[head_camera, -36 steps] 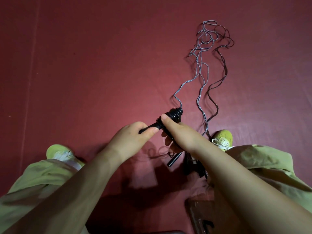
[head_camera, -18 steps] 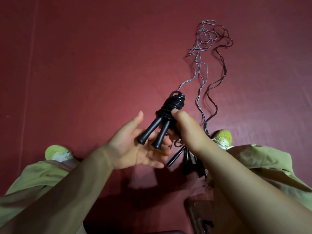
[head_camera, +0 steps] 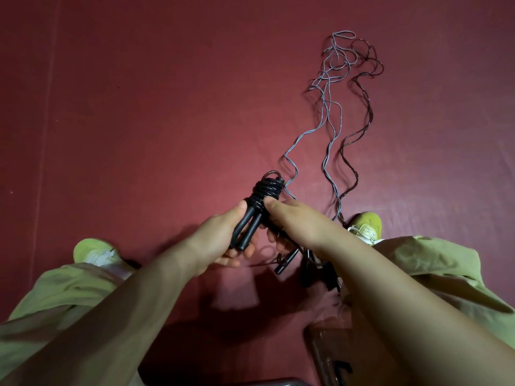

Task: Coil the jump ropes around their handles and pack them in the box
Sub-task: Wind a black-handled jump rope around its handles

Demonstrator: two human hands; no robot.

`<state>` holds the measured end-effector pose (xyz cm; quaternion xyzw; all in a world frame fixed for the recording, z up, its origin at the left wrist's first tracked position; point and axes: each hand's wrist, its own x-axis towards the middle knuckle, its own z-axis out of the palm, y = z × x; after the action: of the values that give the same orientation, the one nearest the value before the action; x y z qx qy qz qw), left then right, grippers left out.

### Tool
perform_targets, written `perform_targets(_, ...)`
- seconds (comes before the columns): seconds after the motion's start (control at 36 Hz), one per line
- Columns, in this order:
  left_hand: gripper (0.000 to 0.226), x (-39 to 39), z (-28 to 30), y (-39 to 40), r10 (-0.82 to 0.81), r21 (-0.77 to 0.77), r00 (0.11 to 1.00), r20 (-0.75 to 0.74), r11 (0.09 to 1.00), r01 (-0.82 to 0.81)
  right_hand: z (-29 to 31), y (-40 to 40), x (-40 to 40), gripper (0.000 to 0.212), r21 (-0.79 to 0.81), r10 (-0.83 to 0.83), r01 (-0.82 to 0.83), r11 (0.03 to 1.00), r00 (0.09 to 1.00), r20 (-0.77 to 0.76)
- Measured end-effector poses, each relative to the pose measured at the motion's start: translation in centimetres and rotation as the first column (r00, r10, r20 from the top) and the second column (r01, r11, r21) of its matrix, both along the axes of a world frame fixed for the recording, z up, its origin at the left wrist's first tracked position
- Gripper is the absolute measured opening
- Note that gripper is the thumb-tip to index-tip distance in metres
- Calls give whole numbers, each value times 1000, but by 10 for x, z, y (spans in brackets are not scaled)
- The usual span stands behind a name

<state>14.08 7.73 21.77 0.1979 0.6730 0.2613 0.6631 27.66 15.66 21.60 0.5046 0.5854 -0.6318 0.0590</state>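
A black jump rope (head_camera: 266, 192) is coiled tightly around the upper ends of its two black handles (head_camera: 246, 228). My left hand (head_camera: 223, 235) cups the handles from below and the left, thumb along them. My right hand (head_camera: 295, 221) pinches the coil with its thumb on the wraps. Loose grey ropes (head_camera: 330, 112) and a dark rope (head_camera: 362, 121) trail away across the red floor. More black handles (head_camera: 287, 260) lie under my right wrist, partly hidden. A brown box (head_camera: 326, 355) sits at the bottom, mostly behind my right forearm.
The red floor (head_camera: 167, 107) stretches out ahead and to the left. My feet in yellow-green shoes (head_camera: 367, 224) rest either side, the left shoe (head_camera: 92, 250) near my left knee. Olive trouser legs fill both lower corners.
The coiled bundle rose and tilted upright, then came down slightly. My left hand let go and spread out beneath the handles, then closed around them again. My right hand kept hold of the coil.
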Motion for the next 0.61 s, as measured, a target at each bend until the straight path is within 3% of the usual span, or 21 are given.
perform_targets(0.28, 54, -3, -8, 3, 41, 51, 994, -106, 998, -36, 2, 3, 0, 68, 132, 43, -62, 989, 989, 143)
perform_targets(0.42, 52, -10, -15, 4, -32, 143, 944, -328, 986, 83, -5, 0, 0, 69, -119, -75, 75, 990, 997, 5)
perform_targets(0.53, 68, -15, -17, 3, -84, 133, 873, -480, 977, 167, 0, -2, -2, 68, -317, -164, 136, 939, 984, -63)
perform_targets(0.61, 54, -16, -17, 2, -95, 136, 832, -546, 970, 200, 3, -3, -2, 68, -375, -168, 129, 918, 983, -72)
